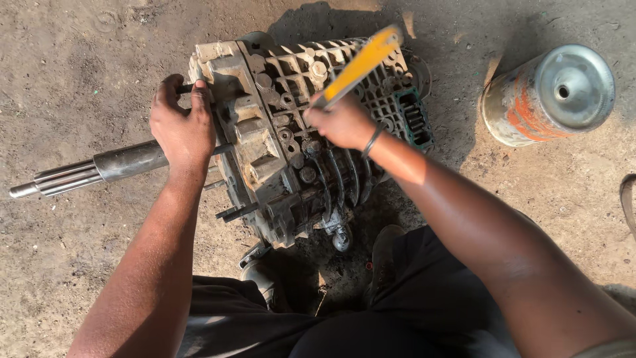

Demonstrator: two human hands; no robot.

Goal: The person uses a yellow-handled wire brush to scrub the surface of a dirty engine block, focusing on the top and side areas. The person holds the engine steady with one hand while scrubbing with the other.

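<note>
A dirty metal gearbox (278,132) lies on the dirt ground, its ribbed casing facing up and a splined steel shaft (93,169) sticking out to the left. My left hand (180,122) grips the gearbox's left end, by its front flange. My right hand (343,121) is shut on a tool with a yellow handle (361,63), which slants up and to the right over the casing. The tool's working end is hidden under the hand. A thin bangle sits on my right wrist.
A round metal drum (550,93) with orange marks lies on its side at the upper right. My dark trousers and shoes (265,278) are just below the gearbox. A strap edge (628,199) shows at the right border.
</note>
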